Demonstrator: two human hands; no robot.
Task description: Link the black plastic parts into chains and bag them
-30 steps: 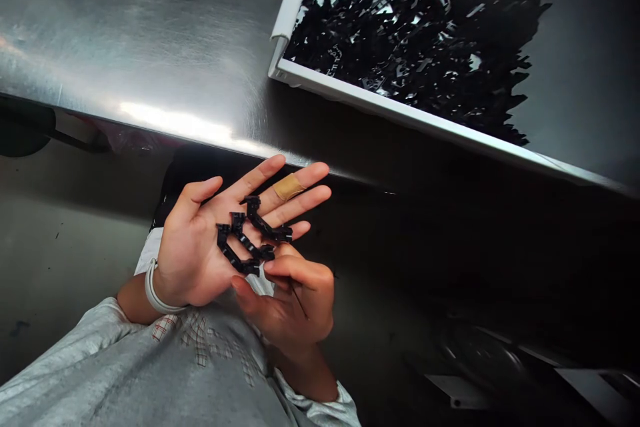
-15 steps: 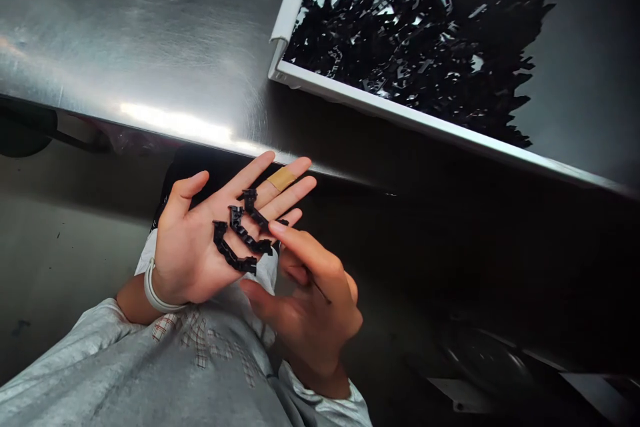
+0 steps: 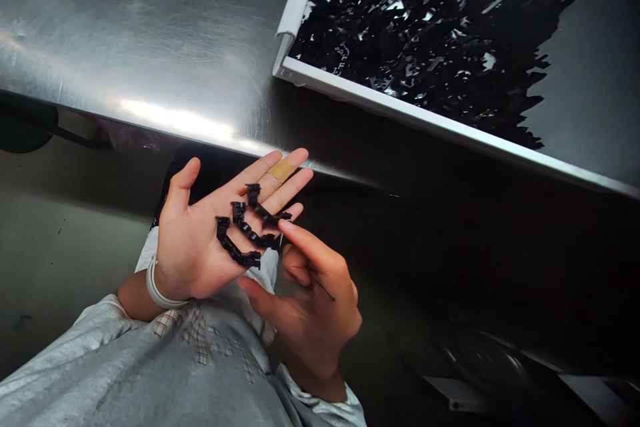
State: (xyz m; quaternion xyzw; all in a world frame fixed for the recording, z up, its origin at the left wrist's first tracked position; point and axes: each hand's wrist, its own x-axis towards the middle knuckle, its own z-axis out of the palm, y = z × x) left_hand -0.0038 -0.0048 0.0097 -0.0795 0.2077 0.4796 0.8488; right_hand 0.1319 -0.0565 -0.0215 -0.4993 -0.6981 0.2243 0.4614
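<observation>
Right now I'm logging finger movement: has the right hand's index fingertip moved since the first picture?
Yes: the index fingertip of the right hand is now higher in view, closer to the corner of the white tray.

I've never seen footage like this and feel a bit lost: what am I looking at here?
There is no robot, just a person's bare hands. One camera, worn on the head, looks forward and down. The left hand is palm up and open, with three small black parts lying across its palm and fingers. The right hand points its index finger at one end of the farthest part, seemingly touching it. Beyond is a shiny metal table, bearing a white-rimmed tray with many dark pieces inside.
</observation>
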